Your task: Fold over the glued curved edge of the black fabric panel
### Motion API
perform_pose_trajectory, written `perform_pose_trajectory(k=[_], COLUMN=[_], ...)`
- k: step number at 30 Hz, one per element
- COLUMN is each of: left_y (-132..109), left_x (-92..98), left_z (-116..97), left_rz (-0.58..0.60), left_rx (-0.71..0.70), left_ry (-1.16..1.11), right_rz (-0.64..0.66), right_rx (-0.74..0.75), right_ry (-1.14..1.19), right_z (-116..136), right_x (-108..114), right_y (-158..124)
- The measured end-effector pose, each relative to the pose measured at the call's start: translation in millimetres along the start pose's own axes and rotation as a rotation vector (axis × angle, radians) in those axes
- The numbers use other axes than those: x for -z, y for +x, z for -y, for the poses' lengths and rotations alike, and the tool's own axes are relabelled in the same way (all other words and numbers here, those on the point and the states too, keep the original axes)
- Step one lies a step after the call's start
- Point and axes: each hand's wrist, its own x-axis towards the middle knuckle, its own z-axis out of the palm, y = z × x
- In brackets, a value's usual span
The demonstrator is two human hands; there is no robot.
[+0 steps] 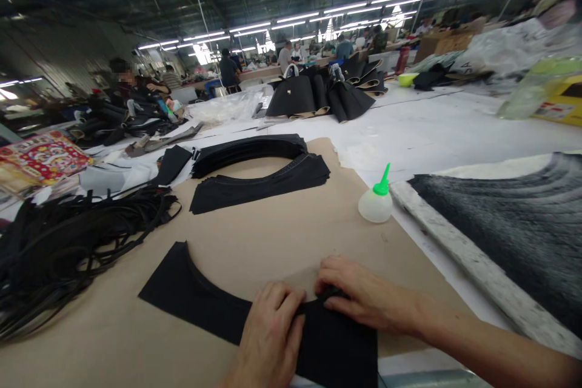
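Observation:
A curved black fabric piece (209,309) lies on brown paper at the near edge of the table. My left hand (275,330) rests over its middle, fingers bent and pressed on the inner curved edge. Just to the right, my right hand (352,291) pinches the same curved edge near the piece's right end, thumb below and fingers above. Beyond the hands are a black curved piece (264,182) and a thick stack of similar black pieces (245,151). A squat translucent bottle (375,206) with a green nozzle stands to the right.
Black strips (86,242) are heaped at the left. A pale-edged board (482,279) with layered dark material lies at the right. Farther back are black rolled pieces (313,94), a clear bottle (522,94) and a yellow box (564,103). Several people work in the background.

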Motion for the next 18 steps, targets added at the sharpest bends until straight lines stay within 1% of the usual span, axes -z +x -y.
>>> perform_pose_trajectory(k=[4, 8, 10, 14, 18], left_y=[14, 19, 18, 11, -1], left_x=[-4.2, -7.3, -9.0, -13.8, -22.6], left_z=[-10, -14, -16, -17, -9], left_rz=[0.079, 0.092, 0.078, 0.047, -0.002], left_rx=[0.113, 0.123, 0.083, -0.042, -0.171], left_ry=[-0.081, -0.070, -0.041, 0.037, 0.139], right_rz=[0.005, -0.008, -0.014, -0.013, -0.020], right_rx=[0.010, 0.048, 0.071, 0.131, 0.215], right_ry=[-0.019, -0.018, -0.017, -0.028, -0.087], right_z=[3, 1, 0, -2, -6], right_x=[1, 1, 1, 4, 6], right_y=[3, 1, -2, -8, -13])
